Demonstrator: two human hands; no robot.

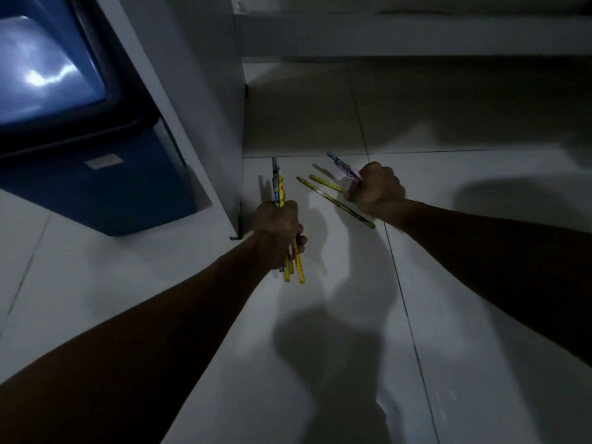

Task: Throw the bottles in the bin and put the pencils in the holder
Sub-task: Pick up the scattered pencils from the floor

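Both forearms reach out over a pale tiled floor (pixel 336 363) in dim light, their shadows falling on the tiles below them. The left hand (pixel 279 230) is closed in a fist around a bundle of pencils (pixel 278 190), mostly yellow with coloured patterns; the tips stick out beyond the knuckles toward the far side and the back ends poke out below the palm. It hangs just beside the lower corner of a white cabinet (pixel 205 100). A little farther out and to the right, the right hand (pixel 376 190) is curled with its knuckles up, gripping a blue and pink pencil (pixel 344 166) that juts out to the upper left. Two more yellow pencils (pixel 333 197) lie slanted on the floor right at that hand, the longer one running under the wrist; whether the fingers also pinch the shorter one I cannot tell, since the fist hides its end. The two hands are apart, with bare tile between them. Off to the left, beyond the left arm, stands a dark blue bin (pixel 96 184) pressed against the cabinet's side, its glossy lid catching a patch of light. Farther back the floor darkens under a white ledge (pixel 416 36) running along the far side.
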